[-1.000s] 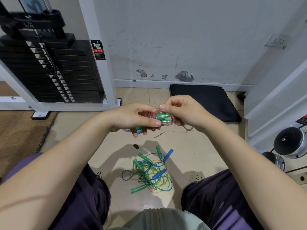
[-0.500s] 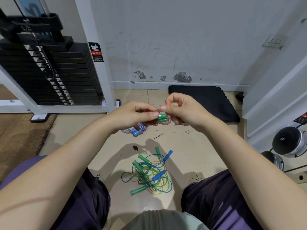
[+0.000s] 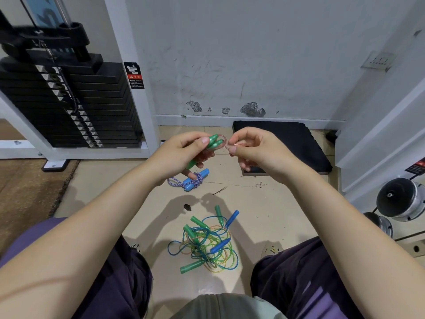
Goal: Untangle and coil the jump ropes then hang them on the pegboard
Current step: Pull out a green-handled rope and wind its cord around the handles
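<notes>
This is a gym room. At the upper left stands a weight machine (image 3: 69,104) with a tall pile of black plates. Round dumbbells (image 3: 400,201) sit at the right edge. A black pad (image 3: 287,139) lies on the floor (image 3: 264,215) by the wall.

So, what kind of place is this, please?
Most likely a gym or a home workout room. A black weight stack in a white machine frame stands at the left, dumbbells lie at the right, and a black foam pad lies by the wall.
</notes>
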Tool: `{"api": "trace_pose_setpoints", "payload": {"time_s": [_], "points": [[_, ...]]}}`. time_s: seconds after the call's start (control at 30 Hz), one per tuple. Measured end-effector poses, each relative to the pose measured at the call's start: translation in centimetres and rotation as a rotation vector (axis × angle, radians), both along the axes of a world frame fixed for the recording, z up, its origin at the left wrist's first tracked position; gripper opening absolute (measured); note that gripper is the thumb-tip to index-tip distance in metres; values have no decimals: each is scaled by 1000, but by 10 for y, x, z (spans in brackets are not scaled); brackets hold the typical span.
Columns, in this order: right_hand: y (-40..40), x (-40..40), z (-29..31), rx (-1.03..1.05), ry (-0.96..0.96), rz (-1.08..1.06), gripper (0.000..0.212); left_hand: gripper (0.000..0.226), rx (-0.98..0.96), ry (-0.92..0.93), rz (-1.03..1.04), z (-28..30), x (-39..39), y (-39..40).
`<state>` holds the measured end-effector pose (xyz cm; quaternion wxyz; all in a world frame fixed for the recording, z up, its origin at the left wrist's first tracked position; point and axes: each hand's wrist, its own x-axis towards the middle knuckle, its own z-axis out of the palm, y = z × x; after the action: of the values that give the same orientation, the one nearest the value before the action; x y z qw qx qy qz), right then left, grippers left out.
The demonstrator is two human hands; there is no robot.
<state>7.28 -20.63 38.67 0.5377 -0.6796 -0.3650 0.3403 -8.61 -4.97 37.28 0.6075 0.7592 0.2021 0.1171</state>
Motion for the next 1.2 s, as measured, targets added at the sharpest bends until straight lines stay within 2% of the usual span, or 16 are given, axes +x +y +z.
{"api": "trace_pose_setpoints", "payload": {"time_s": [0.2,0.33,0.37,0.47,0.7,0.8,0.87,0.97,1.2], "points": [[-1,2,0,-27,-109,-9,18,18,-70,-16,185,1,1,2],[-3,1,1,-31,-142,-27,8,18,-60,16,225,-1,2,3],[-3,0,2,17,-109,-24,5,18,-53,34,219,-1,3,2],[-3,-3,5,121,-76,10,13,18,-84,92,165,-2,5,1],[-5,0,8,135,-17,85,21,33,-231,155,17,0,4,0],[-3,1,11,173,48,0,10,34,-264,152,-59,0,3,-2],[0,1,11,189,126,-57,20,31,-274,144,-106,0,3,-4],[1,1,12,164,98,-92,18,25,-284,122,-124,0,2,-6],[-3,2,15,138,78,-66,16,28,-342,36,-156,5,0,-2]]}}
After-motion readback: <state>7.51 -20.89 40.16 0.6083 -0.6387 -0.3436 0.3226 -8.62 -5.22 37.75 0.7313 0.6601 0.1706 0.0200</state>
